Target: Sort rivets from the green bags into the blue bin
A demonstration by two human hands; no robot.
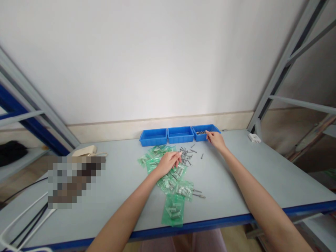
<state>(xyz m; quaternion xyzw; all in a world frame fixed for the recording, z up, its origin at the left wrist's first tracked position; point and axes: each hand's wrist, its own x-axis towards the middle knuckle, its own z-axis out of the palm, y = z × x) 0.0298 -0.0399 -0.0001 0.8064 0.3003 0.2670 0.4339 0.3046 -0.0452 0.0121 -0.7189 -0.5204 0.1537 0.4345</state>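
Note:
My left hand (169, 163) rests over green plastic bags (179, 170), beside a loose pile of metal screws (186, 154). Its fingers are bent together, and whatever they may hold is hidden. At the right-hand blue bin (199, 138), my right hand (215, 139) reaches over the front rim with its fingertips pinched. Dark metal pieces (201, 132), long and thin, lie inside that bin by the fingertips. I cannot make out anything in the pinch. One green bag (173, 210) of pale cylindrical pieces lies closest to the table's front edge.
Two more blue bins, one in the middle (180, 139) and one on the left (153, 142), stand in line along the wall. Two long metal pieces (198, 196) lie right of the bags. A white block (254, 138) sits far right; cables (28, 224) run along the left.

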